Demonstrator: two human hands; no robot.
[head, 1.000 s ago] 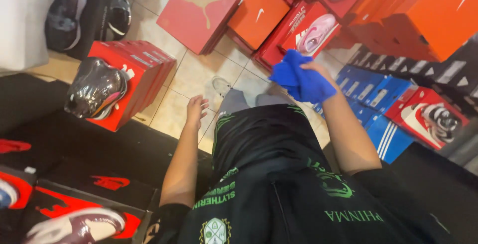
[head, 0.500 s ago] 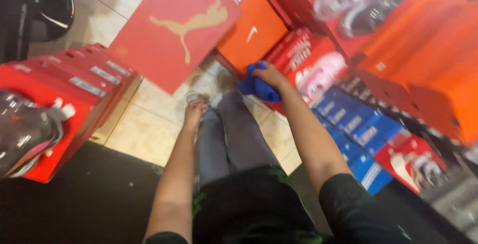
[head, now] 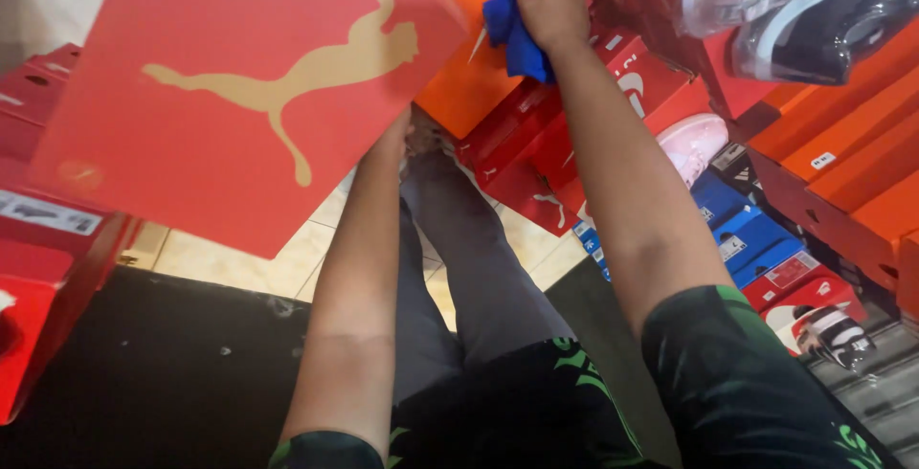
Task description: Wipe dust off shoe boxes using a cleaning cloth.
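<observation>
My left hand [head: 395, 134] reaches under the lower right edge of a large red shoe box lid [head: 191, 153] with a gold leaping-cat emblem. The lid is tilted up over the hand and hides the fingers, which seem to grip it. My right hand [head: 553, 5] is stretched forward, shut on a crumpled blue cloth [head: 512, 29]. It presses the cloth against an orange shoe box [head: 458, 91]. My legs in grey trousers [head: 469, 268] stretch out between my arms.
Red shoe boxes [head: 536, 158] lie ahead on the tiled floor [head: 239, 263], with blue boxes [head: 751, 239] to the right. Orange boxes [head: 842, 172] are stacked at right, with wrapped shoes [head: 795, 10] on top. More red boxes [head: 48, 239] stand at left beside a black mat [head: 144, 373].
I have leaned forward and everything looks closer. My left hand went from near my foot to the red lid's edge, and the lid now tilts up. My right hand carried the cloth further forward.
</observation>
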